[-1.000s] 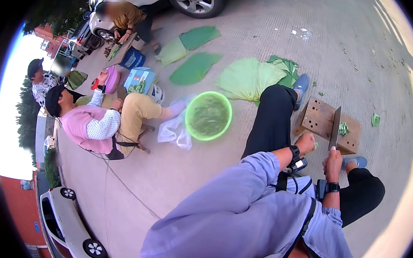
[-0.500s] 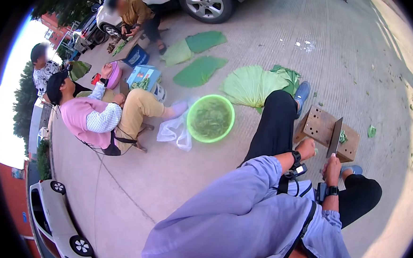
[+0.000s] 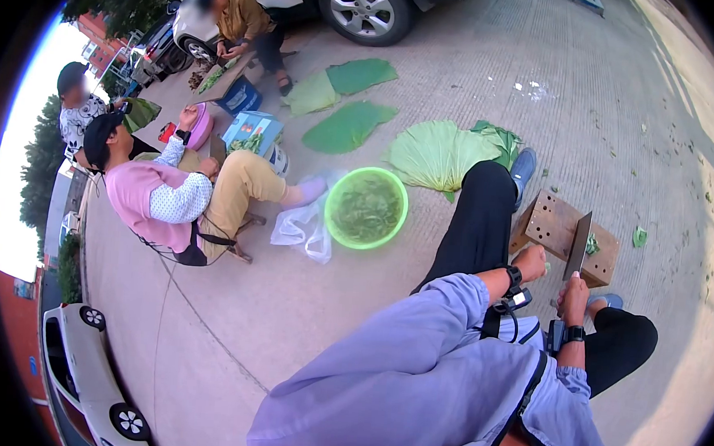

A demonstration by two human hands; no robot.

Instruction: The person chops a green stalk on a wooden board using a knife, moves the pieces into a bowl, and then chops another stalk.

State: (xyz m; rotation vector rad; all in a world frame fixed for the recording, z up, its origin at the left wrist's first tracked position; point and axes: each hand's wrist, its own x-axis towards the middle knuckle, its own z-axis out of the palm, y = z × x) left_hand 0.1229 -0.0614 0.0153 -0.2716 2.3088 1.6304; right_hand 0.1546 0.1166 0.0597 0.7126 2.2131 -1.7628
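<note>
My right hand is closed round the handle of a knife. The broad blade of that knife stands on edge across a brown low bench with round holes in it. Chopped green leaves lie on the bench just right of the blade. My left hand is curled into a fist at the near side of the bench, left of the knife. A small pale-green bit shows at its fingers, too small to name.
A green basin of leaves in water stands left of my leg, by a white plastic bag. Large green leaves are spread on the ground. A person in pink sits at the left; two more people are farther back, near parked cars.
The whole view has shifted slightly. Both hands keep nearly the same pose, and the knife stays across the bench.
</note>
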